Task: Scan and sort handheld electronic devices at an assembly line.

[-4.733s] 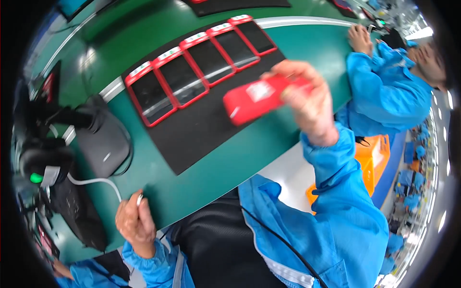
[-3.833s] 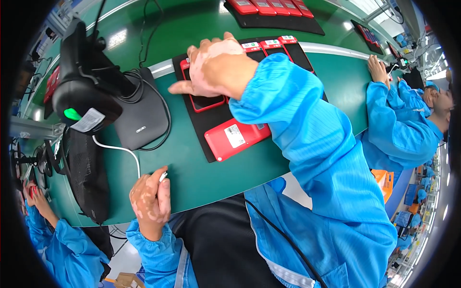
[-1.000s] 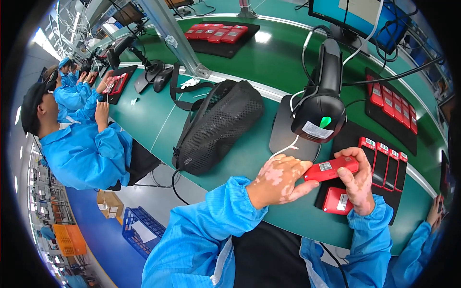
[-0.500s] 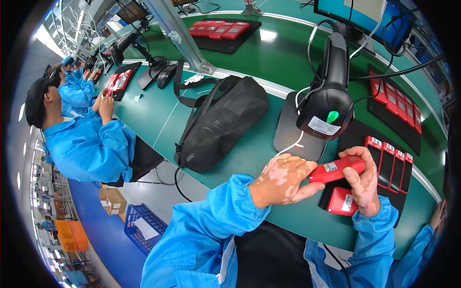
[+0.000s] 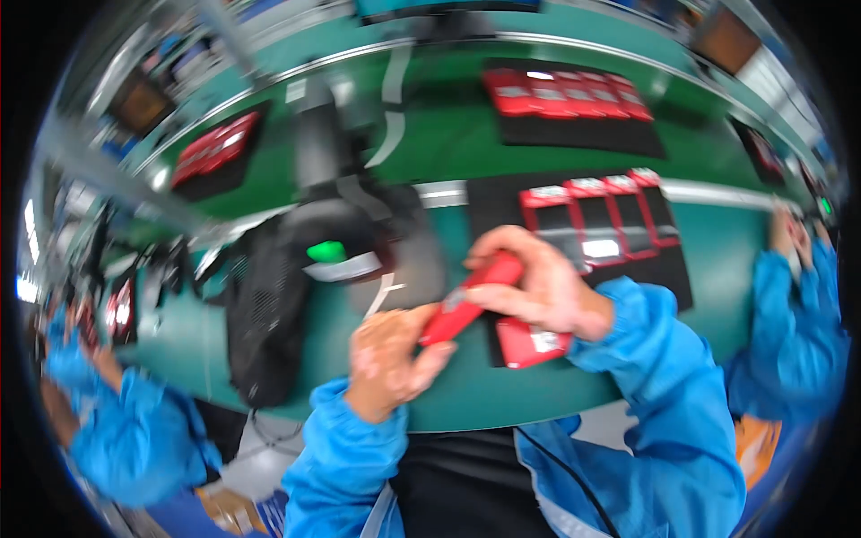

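Observation:
A red handheld device (image 5: 468, 300) with a pale label is gripped between my two hands, tilted over the green workbench. My left hand (image 5: 390, 354) pinches its lower end. At its upper end the fingers and thumb of my right hand (image 5: 536, 282) are closed round it. Another red device (image 5: 529, 342) with a white label lies on the black mat, just below my right hand. Beyond that hand, several red-framed devices with dark faces (image 5: 599, 215) lie in a row on the same mat (image 5: 491, 199). The picture is smeared by motion.
A black barcode scanner (image 5: 327, 202) with a green light stands on a stand left of my hands. Beside it lies a black mesh bag (image 5: 260, 323). Red devices rest on far mats (image 5: 574, 134). Blue-sleeved people sit at left (image 5: 134, 430) and right (image 5: 785, 332).
The view has swung to the right, so the scanner and bag appear farther left. The red device, still in both hands, is now tilted more steeply.

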A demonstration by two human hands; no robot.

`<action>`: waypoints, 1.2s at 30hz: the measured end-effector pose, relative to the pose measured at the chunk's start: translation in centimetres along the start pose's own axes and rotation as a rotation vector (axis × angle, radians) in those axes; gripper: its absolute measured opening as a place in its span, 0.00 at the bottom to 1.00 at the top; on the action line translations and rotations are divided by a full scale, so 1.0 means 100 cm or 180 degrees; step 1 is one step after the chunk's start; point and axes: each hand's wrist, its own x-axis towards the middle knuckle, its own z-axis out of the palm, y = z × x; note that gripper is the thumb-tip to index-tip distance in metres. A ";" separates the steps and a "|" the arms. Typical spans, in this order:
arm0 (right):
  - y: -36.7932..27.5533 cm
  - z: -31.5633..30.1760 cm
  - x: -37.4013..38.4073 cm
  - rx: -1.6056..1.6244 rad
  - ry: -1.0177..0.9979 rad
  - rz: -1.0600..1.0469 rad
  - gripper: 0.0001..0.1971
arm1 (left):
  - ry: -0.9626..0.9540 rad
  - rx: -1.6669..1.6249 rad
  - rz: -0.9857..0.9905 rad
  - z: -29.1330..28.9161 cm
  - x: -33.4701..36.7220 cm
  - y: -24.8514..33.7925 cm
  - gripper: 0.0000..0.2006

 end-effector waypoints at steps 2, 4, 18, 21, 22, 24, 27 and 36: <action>-0.008 -0.001 0.004 -0.0349 -0.0054 0.0222 0.31 | -0.0082 -0.0073 0.0049 -0.001 -0.001 -0.004 0.25; -0.008 -0.003 0.001 -0.0198 0.0058 0.0362 0.34 | -0.0268 -0.0159 -0.0009 0.000 0.006 -0.001 0.25; -0.018 -0.011 -0.003 -0.0090 -0.0066 0.0612 0.31 | -0.0200 -0.0102 0.0066 0.004 0.006 0.003 0.28; -0.018 -0.009 -0.003 -0.0006 -0.0051 0.0626 0.31 | -0.0187 -0.0089 0.0065 0.002 0.005 0.002 0.27; -0.018 -0.008 -0.002 0.0021 -0.0060 0.0648 0.31 | -0.0185 -0.0087 0.0054 0.002 0.005 0.001 0.27; -0.016 -0.008 -0.003 0.0009 -0.0076 0.0633 0.31 | -0.0199 -0.0110 0.0044 0.001 0.006 0.002 0.27; -0.017 -0.012 -0.004 0.0062 -0.0082 0.0662 0.31 | -0.0227 -0.0164 0.0055 0.005 0.008 0.002 0.27; -0.010 -0.013 -0.003 0.0442 0.0005 0.0822 0.34 | -0.0270 -0.0170 -0.0283 0.004 0.004 0.009 0.25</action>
